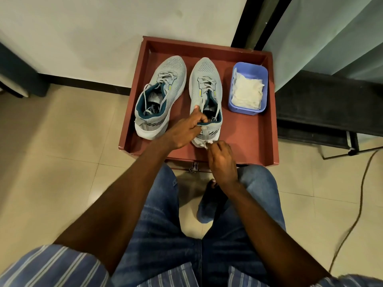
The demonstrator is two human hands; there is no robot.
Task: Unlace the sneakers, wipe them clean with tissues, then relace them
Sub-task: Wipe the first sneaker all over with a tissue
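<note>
Nearest the camera are the person's striped shirt (pixel 51 266) and blue jeans (pixel 163 224), knees apart above a beige tiled floor (pixel 51 162). Both bare forearms reach forward to a shallow reddish-brown tray (pixel 259 141) with raised walls.

The right hand (pixel 222 160) sits at the tray's near edge, fingers curled, pinching a small wad of white tissue (pixel 207 144) against the white heel sole of the right sneaker (pixel 205 88). The left hand (pixel 184 129) grips that same sneaker at the heel collar: the thumb lies along the inner side of the opening and the fingers curl over the teal-lined rim, some dipping inside the shoe. How many fingers are inside cannot be told.

Both sneakers stand upright in the tray, toes pointing away, side by side and just apart. The right one is grey knit with a white sole, its laces still threaded through the upper eyelets and the loose ends falling into the opening. The left sneaker (pixel 159 96) stands free of both hands, laced too, with slack lace ends trailing into its teal-lined opening.

Farther right in the tray sits a small lavender plastic tub (pixel 263 73), holding a stack of crumpled white tissues (pixel 247 90) that fills most of it.

Behind the tray runs a white wall (pixel 103 27) with a dark skirting
</note>
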